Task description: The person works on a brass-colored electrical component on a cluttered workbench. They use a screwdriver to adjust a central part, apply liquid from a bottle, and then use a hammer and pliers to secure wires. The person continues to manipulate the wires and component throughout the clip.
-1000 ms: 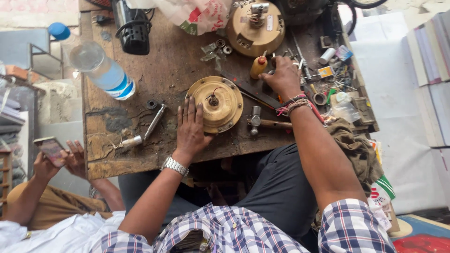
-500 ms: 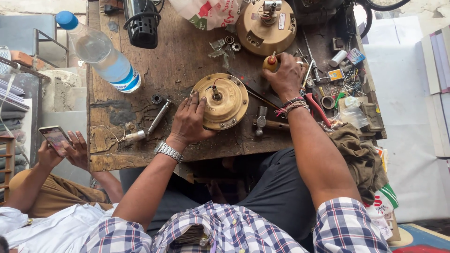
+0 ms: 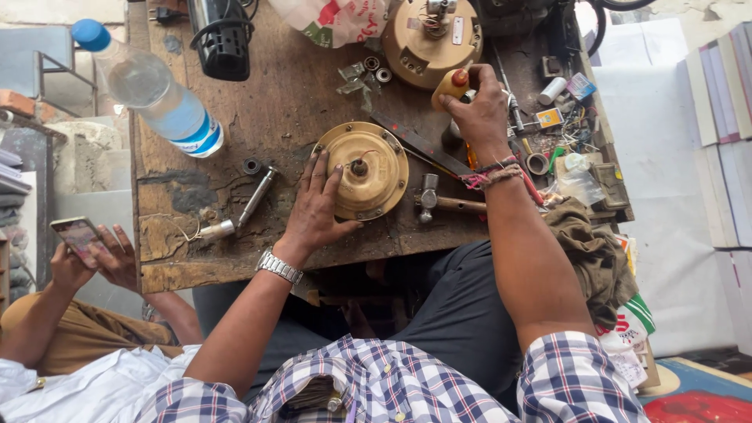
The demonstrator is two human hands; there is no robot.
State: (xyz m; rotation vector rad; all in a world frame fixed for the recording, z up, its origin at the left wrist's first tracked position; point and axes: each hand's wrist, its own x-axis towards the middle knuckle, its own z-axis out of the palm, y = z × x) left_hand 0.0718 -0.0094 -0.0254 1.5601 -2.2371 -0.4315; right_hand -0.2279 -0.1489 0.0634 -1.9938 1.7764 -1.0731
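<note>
item: round brass-coloured motor housing (image 3: 366, 168), flat on the wooden bench (image 3: 274, 102), near centre, shaft pointing up. left hand (image 3: 317, 207): fingers spread wide, pressed on the housing's left rim. right hand (image 3: 479, 110): closed around a small yellow bottle with a red cap (image 3: 453, 84), far and right of the housing, just apart from it. hammer (image 3: 442, 202) lies right of the housing, handle running rightward. second housing (image 3: 431, 39) far side.

I see a worn wooden counter (image 3: 235, 258), a white wall (image 3: 666, 157) at right, and daylight everywhere.
</note>
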